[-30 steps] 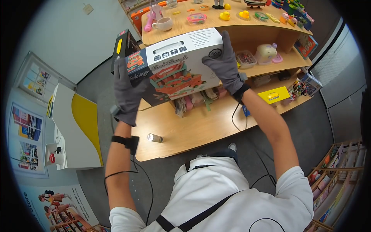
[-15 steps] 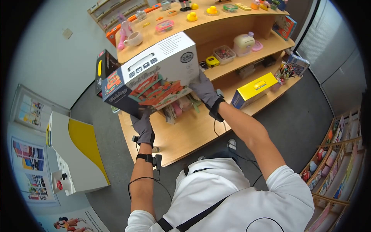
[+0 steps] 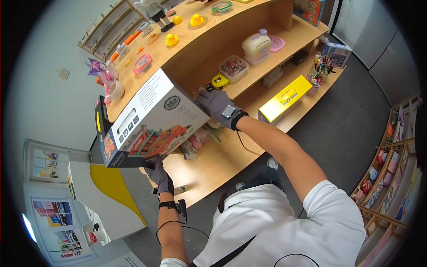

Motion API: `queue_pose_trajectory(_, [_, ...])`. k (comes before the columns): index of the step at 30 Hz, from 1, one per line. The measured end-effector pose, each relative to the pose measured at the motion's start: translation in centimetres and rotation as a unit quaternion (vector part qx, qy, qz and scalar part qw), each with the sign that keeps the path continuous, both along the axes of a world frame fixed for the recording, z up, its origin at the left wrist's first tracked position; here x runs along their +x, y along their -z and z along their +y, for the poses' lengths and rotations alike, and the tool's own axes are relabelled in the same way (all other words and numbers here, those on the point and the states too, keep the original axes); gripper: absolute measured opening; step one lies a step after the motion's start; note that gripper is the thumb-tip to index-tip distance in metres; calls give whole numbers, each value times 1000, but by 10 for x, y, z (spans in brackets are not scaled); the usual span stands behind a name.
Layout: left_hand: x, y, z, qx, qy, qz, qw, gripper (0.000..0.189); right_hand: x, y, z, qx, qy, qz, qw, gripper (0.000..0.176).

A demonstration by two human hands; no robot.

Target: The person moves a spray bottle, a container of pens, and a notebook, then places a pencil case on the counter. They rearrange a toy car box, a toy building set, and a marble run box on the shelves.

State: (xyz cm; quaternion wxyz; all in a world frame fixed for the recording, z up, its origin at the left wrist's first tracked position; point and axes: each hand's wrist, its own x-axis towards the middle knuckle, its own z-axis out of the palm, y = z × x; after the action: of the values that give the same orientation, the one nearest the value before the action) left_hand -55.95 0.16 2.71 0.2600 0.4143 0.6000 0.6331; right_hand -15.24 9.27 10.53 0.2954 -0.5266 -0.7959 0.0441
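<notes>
A large toy box (image 3: pixel 171 119), white with a dark blue end and a picture of a red and green toy tool bench, is held tilted in front of the wooden shelf unit. My left hand (image 3: pixel 159 174), in a grey glove, supports its lower edge from beneath; the fingertips are partly hidden under the box. At the box's right end, my gloved right hand (image 3: pixel 217 106) presses against the side, its fingers bent along that face. Just beyond those fingers, a yellow tape measure (image 3: pixel 219 81) lies on the middle shelf. Some crumpled fabric (image 3: pixel 192 147) shows below the box.
Yellow rubber ducks (image 3: pixel 171 40), a white mug (image 3: pixel 116 90) and a pink-lidded container (image 3: pixel 143 64) stand on the unit's top. A tub of small beads (image 3: pixel 234 66) sits mid-shelf. Lower down are a yellow marble-run box (image 3: pixel 287 98) and a pen holder (image 3: pixel 323 65).
The box has shifted left and down in view and is tilted more steeply. Both hands have moved along with it, and the view has turned.
</notes>
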Motion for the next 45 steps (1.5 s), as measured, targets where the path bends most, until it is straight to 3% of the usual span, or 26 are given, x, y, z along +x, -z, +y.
queue_pose_trajectory(2, [0, -2, -2, 2, 5, 8, 1000, 52, -2, -5, 15, 119, -5, -61, 991, 33])
queue_pose_trajectory(3, [1, -2, -2, 6, 12, 8, 1000, 53, -3, 3, 27, 118, -6, -57, 991, 33])
queue_pose_trajectory(6, [-2, 2, 1, -3, 21, 12, 1000, 55, -12, 33, 55, -5, -21, -222, 975, 32])
queue_pose_trajectory(11, [2, 2, -2, -6, 8, 9, 1000, 53, -8, 43, 52, 21, 2, -210, 977, 32])
queue_pose_trajectory(15, [5, 4, 0, -4, -23, 40, 999, 51, 2, 34, 45, 66, 38, -189, 979, 42])
queue_pose_trajectory(18, [8, -4, -4, -18, -45, 52, 997, 52, 2, 11, 12, 95, 37, 35, 994, 60])
queue_pose_trajectory(19, [14, -10, -6, -28, -53, 51, 997, 54, -2, 7, 4, 105, 22, 28, 994, 60])
queue_pose_trajectory(21, [16, -14, -5, -28, -82, 40, 995, 55, -14, 2, -16, -144, 23, 127, 981, 72])
queue_pose_trajectory(22, [15, -13, -6, -27, -81, 53, 995, 56, -20, 1, -23, -137, 5, 117, 984, 72])
queue_pose_trajectory(24, [14, -15, -7, -31, -73, 84, 993, 59, -33, 1, -32, -191, -38, 254, 947, 67])
queue_pose_trajectory(25, [14, -18, -9, -26, -84, 78, 993, 59, -39, 3, -35, -189, -49, 247, 949, 67])
queue_pose_trajectory(28, [24, -50, -19, -38, -67, 129, 989, 61, -59, 10, -36, -172, 11, 359, 917, 56])
queue_pose_trajectory(32, [18, -58, -18, -14, -52, 120, 991, 65, -70, 7, -39, -242, 66, 348, 904, 48])
queue_pose_trajectory(37, [4, -47, -13, 17, -45, 117, 992, 65, -71, 12, -32, -230, 74, 330, 912, 51])
queue_pose_trajectory(40, [-2, -53, -19, -18, -58, 205, 977, 62, -69, 31, -21, -190, 89, 269, 940, 49])
queue_pose_trajectory(45, [-8, -46, -16, -13, -67, 177, 982, 60, -72, 26, -20, -185, 113, 246, 945, 51])
